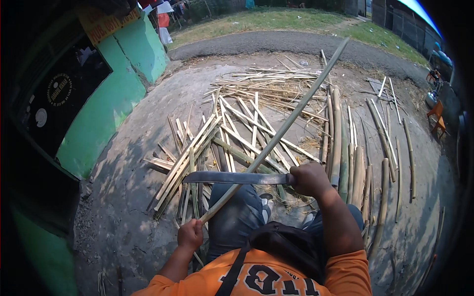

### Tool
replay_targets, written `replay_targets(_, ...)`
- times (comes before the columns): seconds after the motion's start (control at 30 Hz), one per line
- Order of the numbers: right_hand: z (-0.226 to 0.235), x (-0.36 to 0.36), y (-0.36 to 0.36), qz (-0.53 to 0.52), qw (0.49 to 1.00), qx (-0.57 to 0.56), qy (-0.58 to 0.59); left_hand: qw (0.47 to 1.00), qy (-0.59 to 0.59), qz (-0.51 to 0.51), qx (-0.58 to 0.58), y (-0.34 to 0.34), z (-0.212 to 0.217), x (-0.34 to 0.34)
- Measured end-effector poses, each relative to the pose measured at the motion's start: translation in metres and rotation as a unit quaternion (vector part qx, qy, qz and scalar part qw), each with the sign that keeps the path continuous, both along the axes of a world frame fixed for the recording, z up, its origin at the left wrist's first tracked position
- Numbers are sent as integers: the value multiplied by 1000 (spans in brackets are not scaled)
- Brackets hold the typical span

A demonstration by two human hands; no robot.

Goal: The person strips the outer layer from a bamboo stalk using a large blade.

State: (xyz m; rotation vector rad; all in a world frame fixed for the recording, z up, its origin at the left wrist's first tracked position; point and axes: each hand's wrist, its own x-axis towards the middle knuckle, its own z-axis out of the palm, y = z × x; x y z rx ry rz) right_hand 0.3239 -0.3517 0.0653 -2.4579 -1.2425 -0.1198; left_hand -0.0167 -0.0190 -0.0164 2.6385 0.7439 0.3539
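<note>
Left hand (190, 234) clenched on long pale bamboo pole (276, 135) pointing 1 o'clock; right hand (310, 178) gripping flat grey steel machete (232, 177), blade toward 9 o'clock; yellow sign (106, 22) at 11.

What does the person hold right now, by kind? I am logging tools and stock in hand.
Long bamboo strip, end in the left hand: 1
Long-bladed knife, handle in the right hand: 1
Total: 2
The split bamboo on the ground is too piled to count.

Hands: two, left hand (190, 235), right hand (309, 178)
Machete (232, 177): one
Held bamboo strip (276, 135): one
Loose bamboo pieces (237, 133): too many to count
Orange chair (437, 116): one
</note>
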Motion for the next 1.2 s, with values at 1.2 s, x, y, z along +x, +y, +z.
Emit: replay_targets(1.2, -21, 36, -10, -141, 977, 74, 142, 999, -13, -26, 18, 11, -6, 10)
